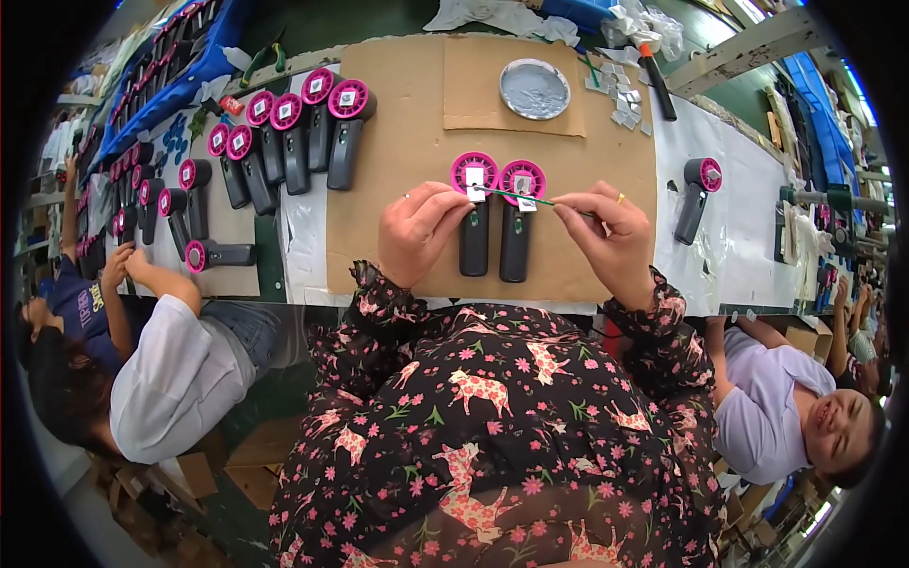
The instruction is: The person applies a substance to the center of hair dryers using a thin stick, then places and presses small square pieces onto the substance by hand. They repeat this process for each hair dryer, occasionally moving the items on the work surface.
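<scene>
Two handheld fans with black handles and pink round grilles lie side by side on the cardboard in front of me: a left fan (473, 241) and a right fan (514, 248). Over the left fan's grille, my left hand (414, 232) pinches the edge of a small white square piece (475, 177). A thin green stick (530, 198) is held between the fingertips of my right hand (611, 232). Its tip meets the white piece, where a dark spot shows. White squares also lie on the right fan's grille.
Grey paste fills a round dish (535, 89) at the back. Beside it are scattered square pieces (626, 102) and an orange-and-black tool (656, 80). Several fans (295, 142) stand grouped back left; a single fan (698, 201) lies right. Co-workers sit on both sides.
</scene>
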`<state>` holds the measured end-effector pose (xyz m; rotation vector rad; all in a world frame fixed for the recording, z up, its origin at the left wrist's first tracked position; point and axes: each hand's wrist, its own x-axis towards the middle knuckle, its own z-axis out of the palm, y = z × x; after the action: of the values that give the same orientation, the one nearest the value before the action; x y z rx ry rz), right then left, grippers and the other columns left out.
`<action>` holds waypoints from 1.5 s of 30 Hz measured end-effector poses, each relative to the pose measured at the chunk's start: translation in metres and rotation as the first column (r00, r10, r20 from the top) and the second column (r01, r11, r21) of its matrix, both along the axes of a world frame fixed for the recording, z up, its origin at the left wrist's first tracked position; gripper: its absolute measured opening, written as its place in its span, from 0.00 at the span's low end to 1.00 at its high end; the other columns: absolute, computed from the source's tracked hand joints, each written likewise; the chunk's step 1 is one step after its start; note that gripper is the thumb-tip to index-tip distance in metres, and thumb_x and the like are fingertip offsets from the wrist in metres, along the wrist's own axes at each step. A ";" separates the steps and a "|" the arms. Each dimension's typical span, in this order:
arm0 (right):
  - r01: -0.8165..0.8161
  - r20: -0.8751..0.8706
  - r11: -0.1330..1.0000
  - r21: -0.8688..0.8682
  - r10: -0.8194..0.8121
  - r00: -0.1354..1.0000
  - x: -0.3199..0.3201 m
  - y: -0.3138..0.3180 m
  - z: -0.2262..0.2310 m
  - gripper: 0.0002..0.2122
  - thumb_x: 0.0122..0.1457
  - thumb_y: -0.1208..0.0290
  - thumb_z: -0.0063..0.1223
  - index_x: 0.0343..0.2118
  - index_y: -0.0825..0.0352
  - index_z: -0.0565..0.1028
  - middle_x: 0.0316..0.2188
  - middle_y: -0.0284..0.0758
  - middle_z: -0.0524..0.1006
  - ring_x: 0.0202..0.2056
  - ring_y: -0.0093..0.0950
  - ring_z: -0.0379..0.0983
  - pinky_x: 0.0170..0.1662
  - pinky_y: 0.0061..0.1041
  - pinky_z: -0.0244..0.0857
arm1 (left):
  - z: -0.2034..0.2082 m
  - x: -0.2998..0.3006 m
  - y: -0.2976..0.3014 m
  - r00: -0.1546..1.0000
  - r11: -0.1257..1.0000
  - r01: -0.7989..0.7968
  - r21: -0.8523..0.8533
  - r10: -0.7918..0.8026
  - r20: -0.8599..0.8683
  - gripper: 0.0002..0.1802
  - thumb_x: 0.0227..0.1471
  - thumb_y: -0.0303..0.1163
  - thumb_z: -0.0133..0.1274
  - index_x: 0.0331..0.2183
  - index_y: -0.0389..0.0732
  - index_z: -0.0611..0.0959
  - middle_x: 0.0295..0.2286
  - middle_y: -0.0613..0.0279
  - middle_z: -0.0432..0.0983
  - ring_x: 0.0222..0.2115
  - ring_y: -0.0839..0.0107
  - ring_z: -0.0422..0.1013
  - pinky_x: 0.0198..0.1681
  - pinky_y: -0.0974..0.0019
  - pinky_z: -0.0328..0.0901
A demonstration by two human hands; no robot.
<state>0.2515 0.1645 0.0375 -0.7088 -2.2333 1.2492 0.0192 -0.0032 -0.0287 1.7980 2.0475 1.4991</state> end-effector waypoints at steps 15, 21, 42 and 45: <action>-0.360 0.188 0.440 0.823 0.387 0.903 -0.001 0.004 0.019 0.18 0.52 0.81 0.68 0.48 0.72 0.86 0.31 0.31 0.68 0.30 0.26 0.72 0.31 0.30 0.68 | 0.000 -0.001 0.001 0.999 1.000 -0.024 0.017 0.024 0.029 0.09 0.55 0.24 0.71 0.38 0.40 0.87 0.34 0.62 0.84 0.32 0.62 0.81 0.33 0.60 0.74; -0.315 0.098 0.576 0.754 0.376 0.921 0.003 0.006 0.011 0.16 0.53 0.83 0.70 0.47 0.70 0.86 0.29 0.29 0.70 0.26 0.26 0.71 0.29 0.30 0.66 | -0.001 0.000 0.000 0.999 1.000 -0.022 0.008 0.021 0.037 0.09 0.54 0.24 0.72 0.37 0.40 0.87 0.33 0.62 0.84 0.32 0.62 0.81 0.33 0.60 0.73; 0.099 -0.077 0.812 -0.576 -0.174 0.982 0.003 0.018 -0.001 0.07 0.71 0.72 0.65 0.44 0.71 0.88 0.27 0.18 0.73 0.27 0.11 0.62 0.29 0.17 0.53 | -0.005 0.001 0.001 0.989 1.000 -0.017 0.010 0.015 0.147 0.14 0.56 0.27 0.73 0.36 0.40 0.80 0.28 0.61 0.80 0.24 0.68 0.76 0.29 0.65 0.70; 0.133 -0.072 0.750 -0.648 -0.234 0.970 -0.003 0.034 0.003 0.08 0.71 0.70 0.64 0.44 0.70 0.88 0.27 0.18 0.74 0.27 0.10 0.63 0.29 0.16 0.53 | -0.004 0.001 0.002 0.991 1.000 -0.007 0.024 0.004 0.137 0.14 0.56 0.26 0.73 0.36 0.40 0.80 0.28 0.61 0.80 0.24 0.68 0.76 0.29 0.65 0.71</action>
<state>0.2490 0.1986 0.0408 -1.0105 -1.5383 1.9103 0.0202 -0.0010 -0.0326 1.6485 1.9803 1.6069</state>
